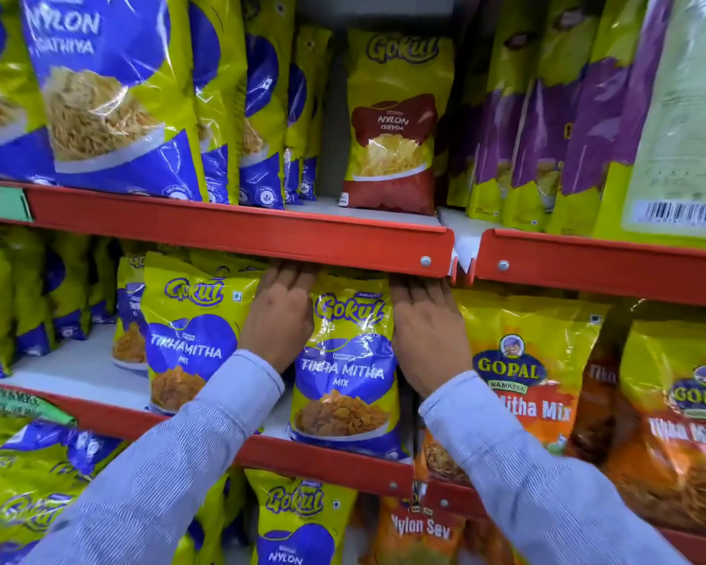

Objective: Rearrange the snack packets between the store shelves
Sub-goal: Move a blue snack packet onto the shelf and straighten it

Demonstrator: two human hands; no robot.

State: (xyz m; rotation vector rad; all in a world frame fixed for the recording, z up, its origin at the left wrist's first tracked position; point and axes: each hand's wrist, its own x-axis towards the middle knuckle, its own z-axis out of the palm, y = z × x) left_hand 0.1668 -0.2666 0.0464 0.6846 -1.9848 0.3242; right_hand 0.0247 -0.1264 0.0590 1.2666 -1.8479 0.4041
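A yellow and blue Gokul Tikha Mitha Mix packet (345, 369) stands upright at the front of the middle shelf (327, 456). My left hand (278, 316) lies flat against its left side and my right hand (426, 332) against its right side, fingers reaching back under the upper shelf edge (237, 234); the fingertips are hidden. Both hands press the packet between them. A second Tikha Mitha packet (188, 332) stands just to its left.
Orange Gopal packets (522, 369) crowd the right of the middle shelf. On the upper shelf a red Nylon Chevda packet (394, 124) stands alone between blue Nylon Gathiya packets (107, 91) and purple packets (547, 116). More Gokul packets (294, 519) fill the lower shelf.
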